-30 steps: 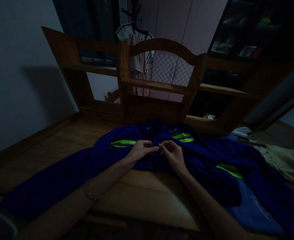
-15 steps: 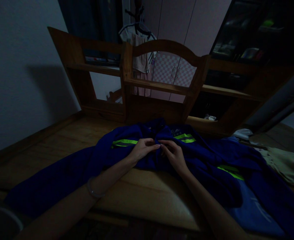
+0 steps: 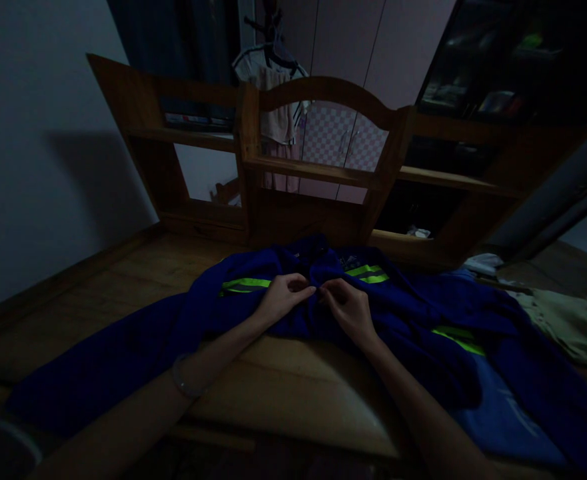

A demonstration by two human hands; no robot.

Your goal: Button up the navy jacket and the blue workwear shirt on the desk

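A dark blue jacket (image 3: 253, 313) with yellow-green and grey reflective strips lies spread over the wooden desk (image 3: 293, 380), its sleeves reaching out to both sides. At the middle of its front, my left hand (image 3: 286, 297) pinches the cloth between thumb and fingers. Close beside it, my right hand (image 3: 348, 310) has its fingertips pinched together at the jacket's front opening. Whatever small part lies between the fingertips is too dark to make out. A bracelet (image 3: 186, 380) circles my left wrist.
Behind the jacket rises a wooden shelf unit (image 3: 313, 173). Lighter blue cloth (image 3: 508, 413) lies under the jacket at the right, with pale folded cloth (image 3: 568, 327) beyond. Clothes on a hanger (image 3: 278, 100) hang behind the shelf. A wall (image 3: 48, 167) borders the left.
My right hand's fingers have curled in more tightly and its fingertips sit slightly apart from my left hand. The jacket stays in place; the view has shifted slightly.
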